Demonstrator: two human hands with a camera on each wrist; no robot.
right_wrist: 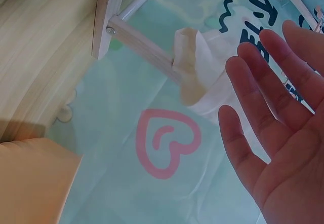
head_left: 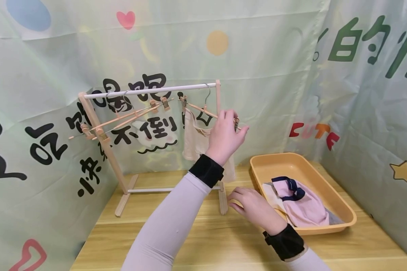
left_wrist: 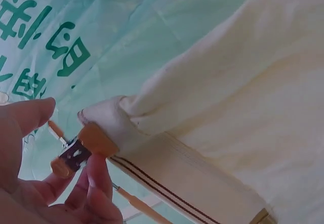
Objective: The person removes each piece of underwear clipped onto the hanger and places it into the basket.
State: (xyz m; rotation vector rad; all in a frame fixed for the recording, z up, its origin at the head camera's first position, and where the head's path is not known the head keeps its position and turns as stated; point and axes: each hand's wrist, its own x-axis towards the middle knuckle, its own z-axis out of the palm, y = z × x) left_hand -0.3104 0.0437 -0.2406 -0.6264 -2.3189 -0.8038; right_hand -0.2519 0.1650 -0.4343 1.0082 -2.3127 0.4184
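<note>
Small cream pants (head_left: 192,141) hang by their waistband from a wooden clip hanger (head_left: 205,110) at the right end of a small rack. My left hand (head_left: 225,137) is at the hanger's right end. In the left wrist view, its fingers rest behind the wooden clip (left_wrist: 98,140), while the thumb stands apart from it. That clip bites the corner of the waistband, and another clip (head_left: 183,101) holds the other end. Lower down, my right hand (head_left: 254,209) hovers beside the rack's right foot with loosely bent fingers and nothing in it.
On the white rod (head_left: 149,91) at the left hang two more clip hangers (head_left: 132,117) without clothes. A yellow tray (head_left: 339,203) on the wooden table (head_left: 203,241) holds a pink garment (head_left: 308,207) with navy trim over other cloth. Printed fabric walls stand close behind and to the right.
</note>
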